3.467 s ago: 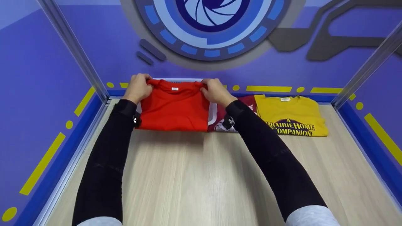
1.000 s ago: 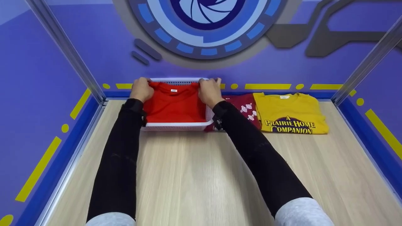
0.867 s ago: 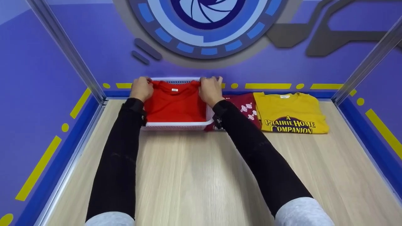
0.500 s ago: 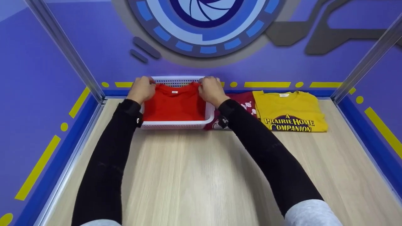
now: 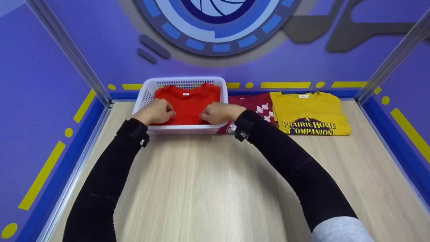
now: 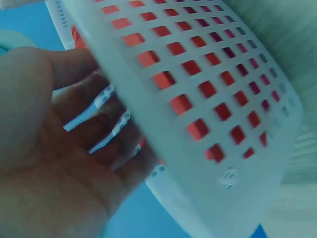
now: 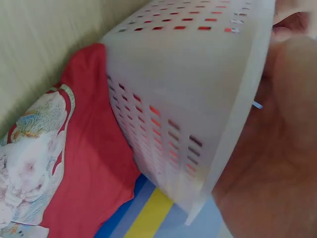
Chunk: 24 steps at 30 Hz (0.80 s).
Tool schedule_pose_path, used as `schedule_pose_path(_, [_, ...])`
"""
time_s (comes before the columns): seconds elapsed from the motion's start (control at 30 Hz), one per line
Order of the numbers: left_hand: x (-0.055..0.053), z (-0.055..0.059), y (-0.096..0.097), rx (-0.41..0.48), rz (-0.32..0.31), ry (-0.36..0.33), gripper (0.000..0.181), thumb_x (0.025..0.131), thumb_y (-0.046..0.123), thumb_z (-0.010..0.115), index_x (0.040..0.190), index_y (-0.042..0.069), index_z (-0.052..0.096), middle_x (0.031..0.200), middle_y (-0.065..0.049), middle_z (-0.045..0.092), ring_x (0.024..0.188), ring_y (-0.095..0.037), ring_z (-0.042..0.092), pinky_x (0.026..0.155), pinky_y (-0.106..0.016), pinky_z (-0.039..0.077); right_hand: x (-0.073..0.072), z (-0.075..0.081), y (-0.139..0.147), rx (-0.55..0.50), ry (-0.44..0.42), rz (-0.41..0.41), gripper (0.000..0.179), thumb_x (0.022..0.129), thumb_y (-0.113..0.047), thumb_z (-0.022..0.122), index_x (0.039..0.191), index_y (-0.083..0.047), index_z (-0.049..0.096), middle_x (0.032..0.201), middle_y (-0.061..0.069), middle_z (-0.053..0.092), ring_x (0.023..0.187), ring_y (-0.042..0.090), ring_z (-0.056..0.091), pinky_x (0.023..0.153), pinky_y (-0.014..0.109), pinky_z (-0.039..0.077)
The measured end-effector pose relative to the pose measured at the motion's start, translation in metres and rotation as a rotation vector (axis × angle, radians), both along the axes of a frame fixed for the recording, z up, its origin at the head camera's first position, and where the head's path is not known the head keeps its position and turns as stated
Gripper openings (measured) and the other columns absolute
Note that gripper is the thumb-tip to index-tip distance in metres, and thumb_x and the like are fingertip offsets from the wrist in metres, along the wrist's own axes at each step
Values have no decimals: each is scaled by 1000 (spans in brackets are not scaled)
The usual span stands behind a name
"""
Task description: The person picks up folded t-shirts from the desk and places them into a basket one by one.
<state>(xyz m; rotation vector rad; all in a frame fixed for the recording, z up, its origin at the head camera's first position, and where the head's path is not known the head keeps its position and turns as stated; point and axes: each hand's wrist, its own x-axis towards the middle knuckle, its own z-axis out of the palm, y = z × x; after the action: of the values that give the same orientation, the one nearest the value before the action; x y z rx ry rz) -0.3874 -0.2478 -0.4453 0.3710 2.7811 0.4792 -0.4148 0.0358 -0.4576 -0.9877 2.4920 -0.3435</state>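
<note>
A folded red T-shirt point(image 5: 188, 104), its collar and white label at the far side, lies inside a white plastic basket point(image 5: 188, 127). Over the near left part of the shirt is my left hand point(image 5: 158, 111). In the left wrist view its fingers point(image 6: 99, 124) are spread and loosely bent, reaching past the basket's rim. My right hand point(image 5: 220, 112) crosses the right rim, fingertips low over the shirt. Seen from the right wrist, the palm point(image 7: 272, 148) is beside the basket wall, and the rim hides most of its fingers. No cloth is pinched in either hand.
Right of the basket, a dark red folded shirt point(image 5: 265, 104) with pale prints lies close against it. A yellow folded T-shirt point(image 5: 312, 111) with lettering overlaps that one. Blue-purple panels point(image 5: 100, 40) wall in the wooden table point(image 5: 201, 188) at the back and sides.
The red T-shirt has gone down into the basket. Both hands have let go of its shoulders and moved toward the basket's near side, over the shirt.
</note>
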Motion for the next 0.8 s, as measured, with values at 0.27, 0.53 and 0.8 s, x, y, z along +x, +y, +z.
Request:
schedule_pose_path(0.27, [0, -6, -9, -93, 21, -156, 34, 111, 32, 59, 117, 8, 82, 108, -9, 73, 107, -30, 63, 100, -45, 51, 7, -3, -11, 147, -48, -84, 55, 116, -51, 31, 110, -13, 70, 101, 7, 61, 110, 28, 64, 112, 47, 50])
schedule_pose_path(0.53, [19, 1, 22, 37, 71, 21, 32, 112, 31, 59, 115, 7, 80, 101, -12, 70, 100, -30, 64, 95, -46, 53, 18, -12, 20, -304, 210, 1, 49, 115, -28, 50, 68, -17, 50, 64, -4, 37, 59, 13, 38, 62, 30, 37])
schedule_pose_path(0.8, [64, 23, 95, 451, -94, 363, 23, 110, 22, 66, 118, 9, 84, 109, -6, 81, 98, -22, 72, 96, -41, 61, 46, -12, 92, -615, 437, -147, 24, 110, -16, 64, 124, -4, 80, 111, 13, 80, 95, 27, 73, 92, 42, 65])
